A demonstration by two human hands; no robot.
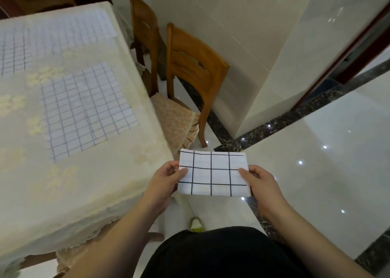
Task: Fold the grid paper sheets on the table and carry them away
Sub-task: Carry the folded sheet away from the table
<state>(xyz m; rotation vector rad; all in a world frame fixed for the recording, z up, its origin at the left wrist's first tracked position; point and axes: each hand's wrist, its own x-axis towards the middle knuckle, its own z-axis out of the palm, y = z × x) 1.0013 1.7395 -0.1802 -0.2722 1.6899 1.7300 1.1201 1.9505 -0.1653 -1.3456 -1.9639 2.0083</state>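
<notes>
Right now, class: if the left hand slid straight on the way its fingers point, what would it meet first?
The left hand points right across the folded sheet, so it would probably meet the right hand holding the other edge first.

Both bare forearms reach forward from the lower edge of the view, wrists roughly level. The left hand (166,177) pinches the folded grid paper (213,173) at its left edge, thumb on top; the right hand (258,179) pinches the right edge likewise, fingers (252,192) curled underneath
</notes>
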